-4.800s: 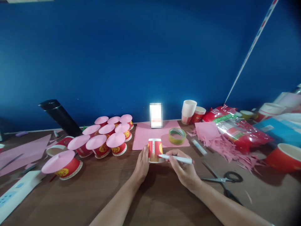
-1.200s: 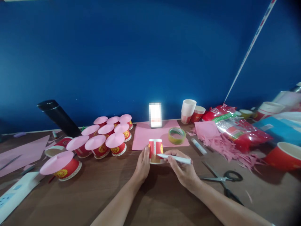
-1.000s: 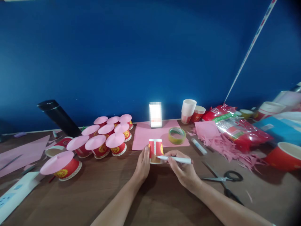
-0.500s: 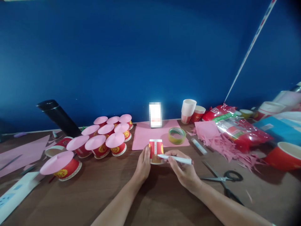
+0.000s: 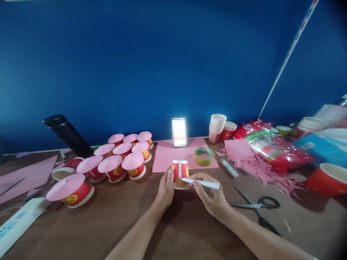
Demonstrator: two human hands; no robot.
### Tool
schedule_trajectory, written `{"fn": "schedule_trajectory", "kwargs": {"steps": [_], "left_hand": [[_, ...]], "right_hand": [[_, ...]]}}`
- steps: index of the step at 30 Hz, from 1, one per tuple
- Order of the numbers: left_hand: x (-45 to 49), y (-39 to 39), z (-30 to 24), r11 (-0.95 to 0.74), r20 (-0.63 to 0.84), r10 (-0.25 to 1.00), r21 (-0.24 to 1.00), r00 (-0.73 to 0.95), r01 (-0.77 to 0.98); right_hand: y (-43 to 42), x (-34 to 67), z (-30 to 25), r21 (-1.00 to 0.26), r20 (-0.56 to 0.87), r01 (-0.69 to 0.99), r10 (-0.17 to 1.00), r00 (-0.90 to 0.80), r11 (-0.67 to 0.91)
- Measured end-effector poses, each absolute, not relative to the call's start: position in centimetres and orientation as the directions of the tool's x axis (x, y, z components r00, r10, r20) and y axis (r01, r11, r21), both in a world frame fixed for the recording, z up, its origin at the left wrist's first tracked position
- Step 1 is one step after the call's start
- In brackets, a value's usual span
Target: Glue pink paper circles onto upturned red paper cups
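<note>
Blue wall behind, brown tabletop (image 5: 173, 231); left hand (image 5: 166, 189) grips an inverted red cup (image 5: 180, 173), right hand (image 5: 211, 196) grips a white pen (image 5: 202, 183) touching it. Left of the cup, pink-capped cups (image 5: 119, 159) stand finished; this one has no cap yet.

Red paper cup (image 5: 180, 173) with a white band and yellow motifs, standing upside down on the desk (image 5: 108, 224), just near of centre. White pen (image 5: 202, 183), lying almost level, its left tip touching the cup's lower right side.
</note>
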State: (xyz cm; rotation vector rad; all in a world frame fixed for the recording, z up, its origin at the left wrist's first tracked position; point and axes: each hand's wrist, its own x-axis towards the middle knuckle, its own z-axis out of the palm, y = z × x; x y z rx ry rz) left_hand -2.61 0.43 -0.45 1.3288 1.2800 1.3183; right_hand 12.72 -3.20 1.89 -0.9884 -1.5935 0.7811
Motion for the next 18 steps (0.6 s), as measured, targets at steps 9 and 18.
{"fn": "schedule_trajectory", "kwargs": {"steps": [9, 18], "left_hand": [[-2.5, 0.29, -0.2, -0.114, 0.12, 0.99, 0.99, -0.068, 0.085], [-2.52, 0.14, 0.03, -0.105, 0.114, 0.99, 0.989, -0.082, 0.107]], "right_hand": [[-3.32, 12.77, 2.09, -0.867, 0.445, 0.204, 0.891, -0.089, 0.454], [-3.17, 12.74, 1.8, -0.885, 0.426, 0.177, 0.903, -0.062, 0.43]]}}
